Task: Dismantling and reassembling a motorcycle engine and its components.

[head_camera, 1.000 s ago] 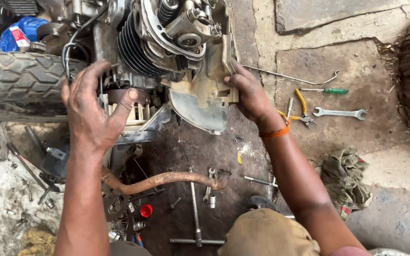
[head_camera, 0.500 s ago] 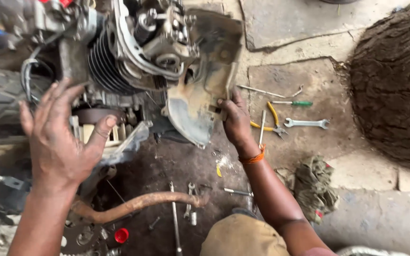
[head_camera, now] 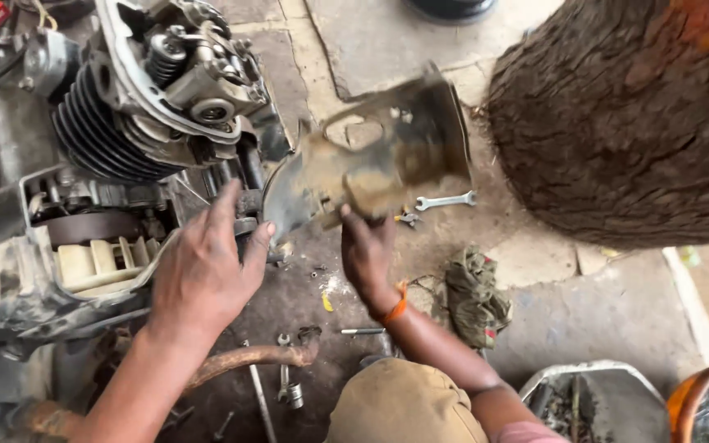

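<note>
My right hand grips a dirty, mud-caked metal cover plate by its lower edge and holds it up in the air, apart from the engine. My left hand rests with spread fingers against the lower side of a motorcycle engine, whose dark cooling fins and exposed cylinder head fill the upper left. An orange band circles my right wrist.
A spanner lies on the stone floor below the plate. A rusty exhaust pipe, loose bolts and a wrench lie on the oily ground. A crumpled rag, a large rough tree trunk and a bin are at right.
My right hand has pulled the cover plate off the engine and swung it up to the right. My left hand slid right along the engine's lower side. The view shifted right.
</note>
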